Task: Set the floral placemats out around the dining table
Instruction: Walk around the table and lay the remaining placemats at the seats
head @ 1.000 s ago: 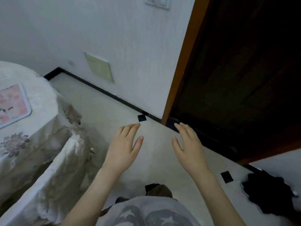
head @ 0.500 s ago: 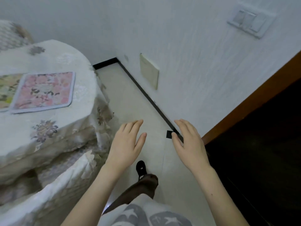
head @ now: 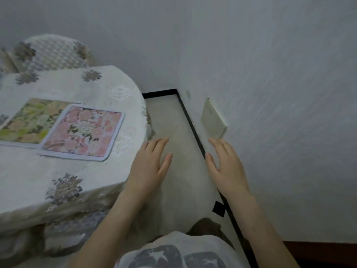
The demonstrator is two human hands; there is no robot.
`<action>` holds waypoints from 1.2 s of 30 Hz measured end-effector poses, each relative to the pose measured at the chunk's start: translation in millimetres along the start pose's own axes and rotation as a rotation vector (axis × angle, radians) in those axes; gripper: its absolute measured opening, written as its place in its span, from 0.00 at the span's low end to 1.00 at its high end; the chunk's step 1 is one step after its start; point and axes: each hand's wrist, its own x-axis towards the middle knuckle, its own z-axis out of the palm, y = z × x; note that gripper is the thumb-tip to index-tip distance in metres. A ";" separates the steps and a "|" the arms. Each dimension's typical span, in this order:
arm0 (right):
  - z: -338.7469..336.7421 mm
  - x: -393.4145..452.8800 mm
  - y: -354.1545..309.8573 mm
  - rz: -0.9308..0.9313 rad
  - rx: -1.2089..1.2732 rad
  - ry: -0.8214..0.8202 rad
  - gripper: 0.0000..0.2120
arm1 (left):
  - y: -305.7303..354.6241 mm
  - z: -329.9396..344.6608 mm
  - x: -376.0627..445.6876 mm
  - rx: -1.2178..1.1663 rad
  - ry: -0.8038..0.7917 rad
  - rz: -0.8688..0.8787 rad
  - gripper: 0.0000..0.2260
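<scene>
Item: dining table [head: 108,182], rounded edge, covered by a cream embroidered cloth with grey flower motifs, occupying the left of the view. On it, pink floral placemat [head: 83,132], rectangular with rounded corners and a pale border, lying flat near the table's right edge; its left end overlaps a green and peach floral placemat [head: 29,120], also flat, which runs toward the left edge of the view. A sliver of a third mat or card shows at the far left, too cropped to identify. Behind the table, a chair back [head: 56,53] in matching patterned fabric. Left hand [head: 148,167]: palm down, fingers extended and slightly spread, holding nothing, poised at the table's right rim, to the right of and nearer the viewer than the pink placemat, not touching it. Right hand [head: 226,167]: palm down, fingers loosely spread, empty, held over the strip of pale floor [head: 173,120] by the black skirting line [head: 191,122], well apart from both placemats. Right of the hands, a white textured wall [head: 280,93] bearing a cream cover plate [head: 212,118]. Foreground: patterned grey-and-white garment [head: 173,254] of the person.
</scene>
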 end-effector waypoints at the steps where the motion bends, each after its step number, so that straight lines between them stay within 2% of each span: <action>1: 4.6 15.1 0.6 -0.020 0.006 -0.017 0.21 | -5.2 2.2 8.1 0.000 0.002 -0.028 0.19; 10: 57.3 166.6 37.7 -0.171 0.061 -0.218 0.21 | -43.1 55.2 90.4 0.022 0.014 -0.288 0.20; 16: 70.7 299.8 51.2 -0.338 0.113 -0.340 0.21 | -53.4 58.3 185.3 0.052 0.171 -0.453 0.22; 22: 86.9 405.6 30.7 -0.529 0.145 -0.423 0.20 | -67.8 41.2 256.2 0.121 0.325 -0.628 0.21; 31: 166.5 459.1 -14.8 -0.733 0.204 -0.697 0.20 | -111.2 53.8 268.5 0.157 0.364 -0.912 0.19; 36: 212.1 478.2 -52.2 -0.872 0.132 -0.762 0.20 | -154.0 55.1 267.4 0.143 0.426 -1.034 0.19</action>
